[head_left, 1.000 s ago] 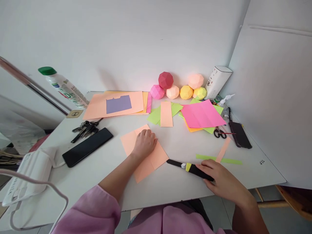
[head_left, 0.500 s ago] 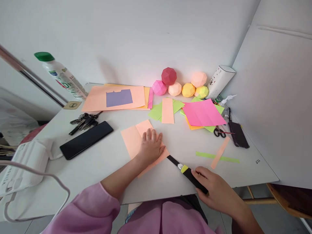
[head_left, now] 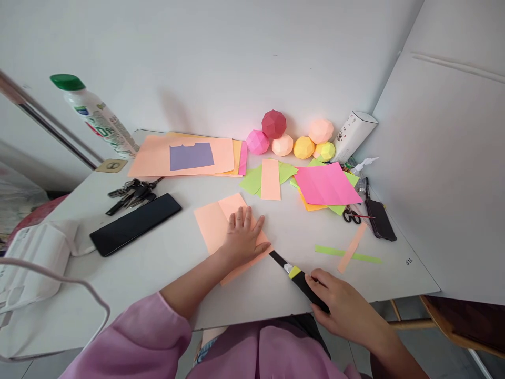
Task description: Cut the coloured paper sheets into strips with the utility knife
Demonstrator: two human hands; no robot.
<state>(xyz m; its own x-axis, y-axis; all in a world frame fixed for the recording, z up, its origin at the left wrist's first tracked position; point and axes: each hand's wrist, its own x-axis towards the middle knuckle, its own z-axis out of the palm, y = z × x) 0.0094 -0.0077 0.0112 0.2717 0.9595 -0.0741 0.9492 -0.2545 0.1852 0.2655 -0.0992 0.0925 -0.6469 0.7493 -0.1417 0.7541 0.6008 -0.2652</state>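
A creased peach sheet of paper (head_left: 211, 223) lies on the white table, and my left hand (head_left: 242, 237) presses flat on it with fingers spread. My right hand (head_left: 335, 300) is wrapped round the black handle of a utility knife (head_left: 302, 281) with a yellow collar. The knife's dark blade points up and left, its tip at the sheet's right corner near my left thumb. A peach strip (head_left: 352, 247) crosses a green strip (head_left: 327, 250) to the right of the knife. Part of the sheet is hidden under my left hand and wrist.
Behind stand several faceted paper balls (head_left: 273, 124). Stacked coloured sheets (head_left: 150, 155) and a pink sheet (head_left: 325, 181) lie at the back. Black scissors (head_left: 351, 215) and a phone (head_left: 381, 221) are at right; keys (head_left: 136, 192), a black phone (head_left: 136, 223) and a bottle (head_left: 98, 118) at left.
The fingers of my left hand have spread a little wider on the sheet. My right hand and the knife hold almost the same place; the whole view has shifted slightly.
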